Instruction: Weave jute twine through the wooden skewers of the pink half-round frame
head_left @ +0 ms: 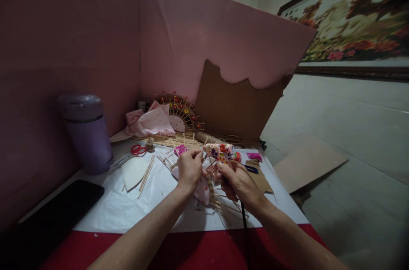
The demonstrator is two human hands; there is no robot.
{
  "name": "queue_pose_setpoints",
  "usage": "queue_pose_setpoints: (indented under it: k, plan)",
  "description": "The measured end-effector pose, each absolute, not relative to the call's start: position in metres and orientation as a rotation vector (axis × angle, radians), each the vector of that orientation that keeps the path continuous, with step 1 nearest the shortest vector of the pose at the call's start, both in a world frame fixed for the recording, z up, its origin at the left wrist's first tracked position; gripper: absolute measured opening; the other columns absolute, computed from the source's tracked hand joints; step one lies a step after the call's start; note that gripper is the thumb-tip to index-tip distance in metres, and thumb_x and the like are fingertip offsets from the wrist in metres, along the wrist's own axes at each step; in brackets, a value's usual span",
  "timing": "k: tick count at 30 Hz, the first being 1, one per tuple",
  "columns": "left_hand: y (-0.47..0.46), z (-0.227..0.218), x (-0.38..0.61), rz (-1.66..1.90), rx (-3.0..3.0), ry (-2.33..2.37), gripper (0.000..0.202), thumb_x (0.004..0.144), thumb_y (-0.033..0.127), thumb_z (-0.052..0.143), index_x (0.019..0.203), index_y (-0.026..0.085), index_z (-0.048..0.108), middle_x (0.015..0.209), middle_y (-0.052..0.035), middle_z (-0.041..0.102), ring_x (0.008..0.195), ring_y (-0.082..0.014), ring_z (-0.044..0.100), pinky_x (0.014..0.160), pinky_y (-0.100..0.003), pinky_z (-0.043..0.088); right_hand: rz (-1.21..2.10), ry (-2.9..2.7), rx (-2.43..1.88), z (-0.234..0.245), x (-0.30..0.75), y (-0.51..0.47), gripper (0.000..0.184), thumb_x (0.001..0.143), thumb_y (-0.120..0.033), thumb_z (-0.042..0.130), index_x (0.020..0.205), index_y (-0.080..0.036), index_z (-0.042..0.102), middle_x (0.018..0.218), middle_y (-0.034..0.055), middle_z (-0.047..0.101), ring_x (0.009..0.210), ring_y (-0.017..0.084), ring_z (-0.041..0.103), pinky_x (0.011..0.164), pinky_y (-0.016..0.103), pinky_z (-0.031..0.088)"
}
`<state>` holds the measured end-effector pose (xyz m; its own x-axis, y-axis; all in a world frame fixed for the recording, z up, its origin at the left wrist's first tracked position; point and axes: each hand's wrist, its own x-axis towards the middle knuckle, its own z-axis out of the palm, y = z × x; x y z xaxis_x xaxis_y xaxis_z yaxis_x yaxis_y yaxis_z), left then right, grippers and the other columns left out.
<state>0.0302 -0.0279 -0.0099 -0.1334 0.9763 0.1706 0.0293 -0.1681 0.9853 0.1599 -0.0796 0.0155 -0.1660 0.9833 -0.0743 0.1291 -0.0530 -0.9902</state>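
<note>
My left hand (190,170) is closed in a pinch at the upper edge of a fan-shaped craft piece (202,192). The piece has dotted pink fabric, a twine-wrapped rim and thin sticks pointing outward. My fingers hide exactly which part they grip. Beside it, my right hand (238,178) is wrapped around what looks like a glue gun (220,150) with a flower-patterned body. A black cord (244,219) hangs below that hand. The glue gun's tip is hard to make out among the sticks and fingertips.
On the left are a purple tumbler (87,133), a black phone (64,208), red-handled scissors (138,150), a white cut-out (137,173) and loose sticks (146,176). Behind stand a beaded fan-shaped piece (187,110) and torn cardboard (236,104). A blue-handled cutter (251,169) lies right.
</note>
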Motion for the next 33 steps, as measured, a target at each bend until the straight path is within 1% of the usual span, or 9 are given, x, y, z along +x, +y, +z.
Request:
queue_pose_setpoints:
  k: [5,16,25,33]
  plan:
    - [-0.0264,-0.0115,0.0305,1.436,1.285,1.234,0.021,0.076,0.026,0.049,0.066,0.016,0.065,0.034,0.0055,0.048,0.026,-0.0089,0.041,0.034,-0.020,0.031,1.321,-1.384,-1.263,0.0155,0.1583,-0.0793,0.037,0.080,-0.053,0.050,0.067,-0.019,0.042,0.045,-0.0091,0.033,0.033,0.004,0.025,0.030,0.016,0.020]
    - [-0.0272,-0.0100,0.0307,1.435,1.270,1.225,0.020,0.076,0.025,0.050,0.060,0.017,0.060,0.035,0.0053,0.049,0.026,-0.0086,0.041,0.033,-0.020,0.030,1.277,-1.403,-1.285,0.0166,0.1556,-0.0802,0.038,0.080,-0.053,0.050,0.065,-0.020,0.041,0.043,-0.0097,0.031,0.034,0.004,0.023,0.032,0.016,0.018]
    - [-0.0266,-0.0112,0.0300,1.423,1.264,1.232,0.020,0.076,0.027,0.050,0.068,0.016,0.065,0.033,0.0048,0.049,0.026,-0.0098,0.042,0.033,-0.021,0.031,1.286,-1.426,-1.310,0.0175,0.1559,-0.0811,0.039,0.078,-0.056,0.050,0.065,-0.019,0.042,0.042,-0.0091,0.033,0.032,0.004,0.025,0.031,0.017,0.020]
    - [-0.0273,-0.0108,0.0305,1.428,1.261,1.244,0.021,0.076,0.027,0.050,0.066,0.016,0.065,0.033,0.0049,0.048,0.026,-0.0095,0.041,0.033,-0.020,0.030,1.279,-1.422,-1.320,0.0164,0.1568,-0.0821,0.039,0.079,-0.055,0.049,0.064,-0.020,0.041,0.044,-0.0087,0.033,0.033,0.004,0.025,0.031,0.017,0.020]
